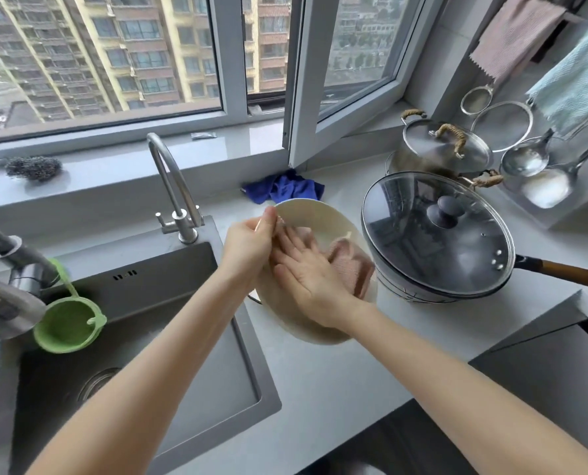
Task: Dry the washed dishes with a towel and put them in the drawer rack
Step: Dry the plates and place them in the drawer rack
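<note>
**Plate Held Tilted for Wiping, Between Sink and Wok**

Head view: a white plate (320, 217) is up off the counter (320, 389), tilted with its face toward the person, between the sink (256, 354) and the lidded wok (436, 234). The left hand (248, 245) pinches the rim at its upper edge, thumb on the near side and fingers curled behind. This steadies the plate and likely lets it be turned. The right hand (306, 272) lies flat across the plate's face with fingers straight and slightly spread. It presses a pink towel (352, 272) that bunches out from under the palm toward the wok side, and it curls round nothing. Flat pressure spreads the cloth over more of the surface, and the tilt keeps the wet face open to it. A blue cloth (285, 188) lies further back on the counter, apart from the plate. Drying looks to be under way. The drawer rack is not clearly in view, so stowing is not yet done.
</note>
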### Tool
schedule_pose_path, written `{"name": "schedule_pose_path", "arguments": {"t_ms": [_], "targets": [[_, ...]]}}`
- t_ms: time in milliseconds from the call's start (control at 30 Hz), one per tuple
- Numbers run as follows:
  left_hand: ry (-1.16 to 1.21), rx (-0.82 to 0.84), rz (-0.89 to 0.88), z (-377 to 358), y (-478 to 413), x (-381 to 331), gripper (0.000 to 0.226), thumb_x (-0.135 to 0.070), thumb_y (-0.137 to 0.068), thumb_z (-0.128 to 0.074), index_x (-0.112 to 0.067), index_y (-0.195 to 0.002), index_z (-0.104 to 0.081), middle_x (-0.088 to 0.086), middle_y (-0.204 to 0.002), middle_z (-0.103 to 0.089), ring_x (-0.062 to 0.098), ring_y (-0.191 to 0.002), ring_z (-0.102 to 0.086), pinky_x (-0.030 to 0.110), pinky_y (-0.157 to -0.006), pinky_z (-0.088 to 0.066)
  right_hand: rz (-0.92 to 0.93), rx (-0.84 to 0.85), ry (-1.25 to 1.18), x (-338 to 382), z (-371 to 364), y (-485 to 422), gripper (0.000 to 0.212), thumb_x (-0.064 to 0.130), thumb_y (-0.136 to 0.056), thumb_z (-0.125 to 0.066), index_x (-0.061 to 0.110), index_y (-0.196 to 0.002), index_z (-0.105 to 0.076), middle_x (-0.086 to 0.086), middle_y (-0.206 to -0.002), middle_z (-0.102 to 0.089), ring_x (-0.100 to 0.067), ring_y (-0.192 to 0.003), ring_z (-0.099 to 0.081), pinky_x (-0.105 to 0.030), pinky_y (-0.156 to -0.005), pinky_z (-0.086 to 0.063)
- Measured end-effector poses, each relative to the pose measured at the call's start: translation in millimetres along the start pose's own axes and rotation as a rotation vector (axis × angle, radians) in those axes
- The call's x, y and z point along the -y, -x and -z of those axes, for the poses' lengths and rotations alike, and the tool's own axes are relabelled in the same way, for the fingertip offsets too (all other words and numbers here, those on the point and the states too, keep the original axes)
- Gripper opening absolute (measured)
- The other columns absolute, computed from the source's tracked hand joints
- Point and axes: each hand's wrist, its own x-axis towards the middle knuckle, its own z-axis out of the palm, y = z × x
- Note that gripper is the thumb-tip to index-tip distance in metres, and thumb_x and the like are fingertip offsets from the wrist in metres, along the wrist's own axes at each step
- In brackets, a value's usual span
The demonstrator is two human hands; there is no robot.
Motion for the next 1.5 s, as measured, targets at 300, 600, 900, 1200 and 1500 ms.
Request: {"name": "schedule_pose_path", "arguments": {"t_ms": [300,600,900,1200,1500], "targets": [[-0.039,-0.017,-0.062,6,-9,-13,0.031,-0.042,-0.096,-0.048,-0.026,-0.075,-0.065,0.000,-0.073,-0.063,0.012,-0.063,-0.052,0.020,-0.056,-0.043,0.107,0.019,0.331,-43,11,67,0.056,0.042,-0.102,-0.011,0.020,-0.139,-0.047,-0.001,-0.150,-0.038,-0.021,-0.140,-0.033,-0.047,-0.113,-0.012],[-0.248,0.173,-0.190,-4,13,-6,0.039,-0.046,-0.094,-0.048,-0.018,-0.077,-0.069,-0.009,-0.059,-0.054,0.007,-0.052,-0.043,0.023,-0.056,-0.036,-0.027,-0.325,-0.005,-71,72,7,0.060,0.040,-0.090,-0.043,0.034,-0.146,-0.022,0.013,-0.150,-0.028,-0.018,-0.131,-0.046,-0.034,-0.102,-0.043],[-0.332,0.098,-0.342,-3,20,-27,0.021,-0.041,-0.095,-0.050,-0.038,-0.090,-0.070,-0.021,-0.072,-0.066,-0.004,-0.066,-0.058,0.018,-0.061,-0.043,-0.282,-0.059,-0.516,-60,104,-21,0.013,0.031,-0.077,-0.073,0.031,-0.091,-0.073,0.011,-0.081,-0.072,-0.005,-0.077,-0.066,-0.028,-0.075,-0.054],[0.114,-0.267,-0.485,-2,-1,-41,0.044,-0.048,-0.093,-0.048,-0.013,-0.105,-0.070,0.002,-0.095,-0.074,0.017,-0.092,-0.069,0.038,-0.071,-0.050,-0.822,-0.476,-1.620,-27,16,-5,0.014,0.014,-0.092,-0.057,0.008,-0.100,-0.066,-0.009,-0.100,-0.071,-0.015,-0.086,-0.069,-0.027,-0.074,-0.053],[0.320,0.377,0.068,33,-9,9,0.039,-0.050,-0.092,-0.045,-0.030,-0.124,-0.057,0.000,-0.118,-0.067,0.016,-0.101,-0.066,0.033,-0.069,-0.056,-1.005,-0.606,-1.145,-29,60,19,0.015,-0.012,-0.081,-0.059,0.000,-0.072,-0.062,-0.012,-0.064,-0.063,-0.021,-0.054,-0.061,-0.029,-0.056,-0.052]]}}
